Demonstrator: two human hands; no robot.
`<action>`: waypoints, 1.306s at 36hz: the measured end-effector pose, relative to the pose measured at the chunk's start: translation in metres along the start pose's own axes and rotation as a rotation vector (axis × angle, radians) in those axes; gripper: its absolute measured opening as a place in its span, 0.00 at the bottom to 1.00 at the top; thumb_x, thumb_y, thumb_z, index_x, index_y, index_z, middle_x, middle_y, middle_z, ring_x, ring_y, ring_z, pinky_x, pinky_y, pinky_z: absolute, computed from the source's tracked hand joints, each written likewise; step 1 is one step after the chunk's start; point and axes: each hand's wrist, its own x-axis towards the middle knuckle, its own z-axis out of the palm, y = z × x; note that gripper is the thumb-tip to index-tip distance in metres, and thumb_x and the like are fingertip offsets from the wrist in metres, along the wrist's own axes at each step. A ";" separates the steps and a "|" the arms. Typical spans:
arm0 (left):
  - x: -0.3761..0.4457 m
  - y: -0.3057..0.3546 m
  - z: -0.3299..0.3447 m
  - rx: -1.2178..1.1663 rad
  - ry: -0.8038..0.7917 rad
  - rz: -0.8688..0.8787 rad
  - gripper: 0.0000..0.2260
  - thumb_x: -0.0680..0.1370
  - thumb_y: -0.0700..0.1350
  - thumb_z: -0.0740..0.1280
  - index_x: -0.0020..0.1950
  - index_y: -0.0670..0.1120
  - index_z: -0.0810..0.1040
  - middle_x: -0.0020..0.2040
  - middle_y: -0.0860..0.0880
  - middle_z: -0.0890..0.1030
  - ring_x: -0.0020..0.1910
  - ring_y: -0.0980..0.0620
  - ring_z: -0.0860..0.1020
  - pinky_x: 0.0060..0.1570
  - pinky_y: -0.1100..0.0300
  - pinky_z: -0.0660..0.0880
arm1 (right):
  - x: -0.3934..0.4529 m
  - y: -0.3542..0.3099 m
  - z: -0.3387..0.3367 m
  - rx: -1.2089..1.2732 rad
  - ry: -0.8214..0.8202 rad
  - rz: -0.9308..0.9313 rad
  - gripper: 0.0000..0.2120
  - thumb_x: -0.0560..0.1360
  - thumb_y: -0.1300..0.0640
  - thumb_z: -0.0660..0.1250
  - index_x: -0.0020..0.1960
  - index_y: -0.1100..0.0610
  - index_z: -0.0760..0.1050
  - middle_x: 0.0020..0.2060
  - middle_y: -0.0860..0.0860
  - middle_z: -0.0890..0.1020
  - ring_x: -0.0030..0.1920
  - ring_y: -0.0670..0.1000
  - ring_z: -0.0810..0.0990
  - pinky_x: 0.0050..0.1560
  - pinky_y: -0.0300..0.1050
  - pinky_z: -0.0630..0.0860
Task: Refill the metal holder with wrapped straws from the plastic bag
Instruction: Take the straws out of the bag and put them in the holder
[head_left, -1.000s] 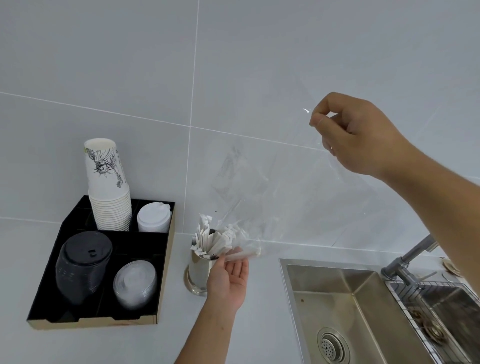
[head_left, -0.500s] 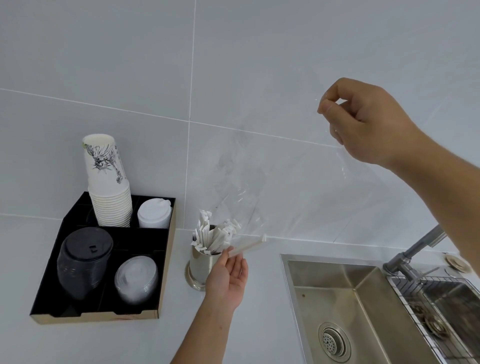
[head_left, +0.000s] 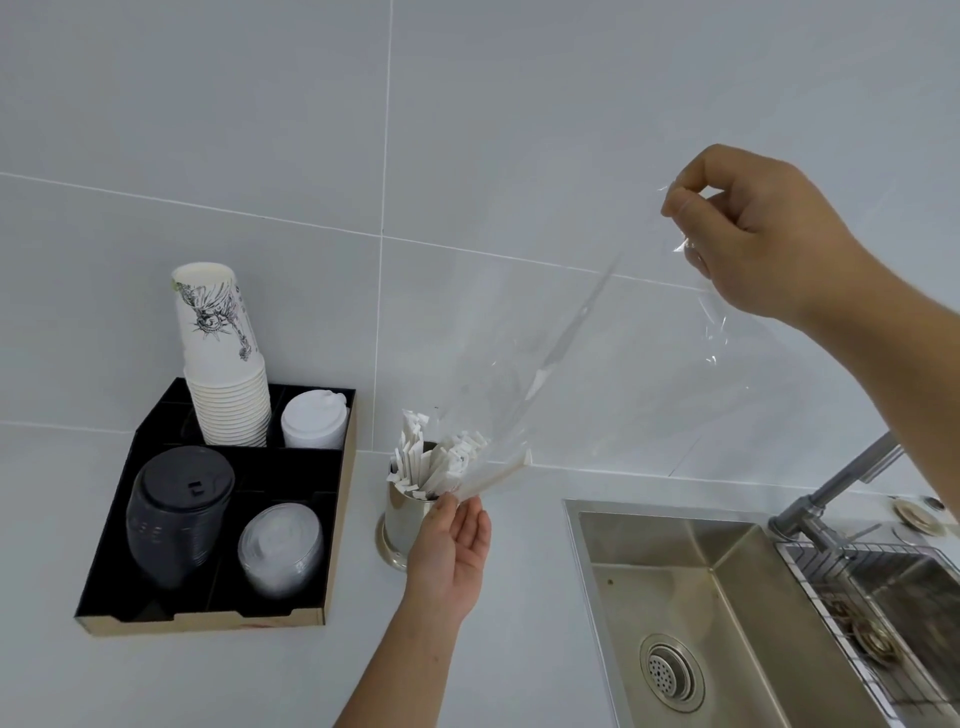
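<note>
A shiny metal holder (head_left: 402, 522) stands on the white counter, packed with white wrapped straws (head_left: 434, 462) that fan out of its top. My right hand (head_left: 753, 234) is raised at the upper right, pinching the closed end of a clear plastic bag (head_left: 597, 374). The bag hangs slanted, its open mouth down over the holder. One wrapped straw (head_left: 498, 475) lies slanted at the bag's mouth. My left hand (head_left: 452, 545) is palm up right beside the holder, fingers apart, fingertips touching the lower end of that straw.
A black tray (head_left: 332, 545) to the left holds a stack of paper cups (head_left: 223, 364), white lids, black lids (head_left: 179, 512) and clear lids. A steel sink (head_left: 701, 597) with a drain lies to the right, with a faucet (head_left: 841, 488) and a wire rack.
My right hand lifted the bag's closed end higher, then came slightly down and right. The last loose straw slid out toward the bag's mouth. My left hand stayed by the holder.
</note>
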 end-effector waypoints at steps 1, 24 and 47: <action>0.000 -0.001 -0.001 0.010 -0.008 0.009 0.06 0.80 0.39 0.65 0.57 0.41 0.76 0.44 0.45 0.83 0.39 0.53 0.84 0.34 0.61 0.82 | -0.001 0.000 0.000 0.000 -0.002 0.003 0.07 0.81 0.58 0.59 0.47 0.59 0.72 0.28 0.61 0.70 0.23 0.49 0.62 0.21 0.37 0.60; -0.018 0.004 -0.007 0.090 -0.124 -0.011 0.14 0.79 0.34 0.64 0.60 0.47 0.78 0.47 0.44 0.81 0.37 0.52 0.84 0.37 0.59 0.82 | -0.021 -0.007 -0.013 -0.003 0.028 -0.009 0.06 0.81 0.58 0.59 0.47 0.58 0.72 0.29 0.62 0.71 0.31 0.65 0.70 0.34 0.47 0.67; -0.018 0.013 -0.011 0.242 -0.185 -0.094 0.05 0.76 0.36 0.67 0.42 0.45 0.76 0.39 0.48 0.85 0.34 0.55 0.84 0.34 0.61 0.81 | -0.030 0.003 -0.026 -0.038 0.070 0.052 0.06 0.80 0.57 0.59 0.46 0.55 0.73 0.28 0.59 0.73 0.26 0.52 0.66 0.26 0.41 0.64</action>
